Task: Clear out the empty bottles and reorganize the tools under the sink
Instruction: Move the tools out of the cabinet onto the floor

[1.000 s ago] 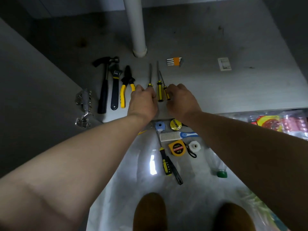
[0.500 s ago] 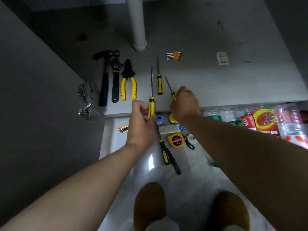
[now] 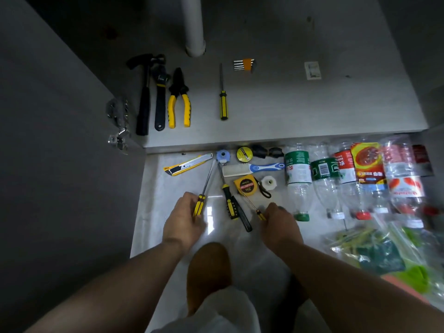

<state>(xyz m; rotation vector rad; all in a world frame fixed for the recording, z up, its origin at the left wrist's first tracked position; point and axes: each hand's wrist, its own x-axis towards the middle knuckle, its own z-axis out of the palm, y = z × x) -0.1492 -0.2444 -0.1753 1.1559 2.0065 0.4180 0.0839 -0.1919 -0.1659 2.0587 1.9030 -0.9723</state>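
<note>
My left hand (image 3: 183, 219) grips a long screwdriver (image 3: 204, 188) by its yellow-black handle, above the floor in front of the cabinet. My right hand (image 3: 278, 222) holds a small thin screwdriver (image 3: 251, 203) the same way. On the cabinet floor (image 3: 312, 111) lie a hammer (image 3: 144, 97), a wrench (image 3: 160, 92), yellow pliers (image 3: 179, 99) and one screwdriver (image 3: 223, 102). Several empty plastic bottles (image 3: 298, 179) lie in a row on the tile floor at the right.
On the tile lie a utility knife (image 3: 187, 164), another screwdriver (image 3: 234, 205), a tape measure (image 3: 246, 185), a brush (image 3: 252, 168), tape rolls (image 3: 243, 153) and a white fitting (image 3: 268, 182). A white drain pipe (image 3: 193, 25) rises at the cabinet's back, hex keys (image 3: 245, 64) beside it. Plastic bags (image 3: 374, 248) lie right.
Both hands lifted a screwdriver each off the cabinet floor and drew back toward me over the tile. One screwdriver stays on the cabinet floor.
</note>
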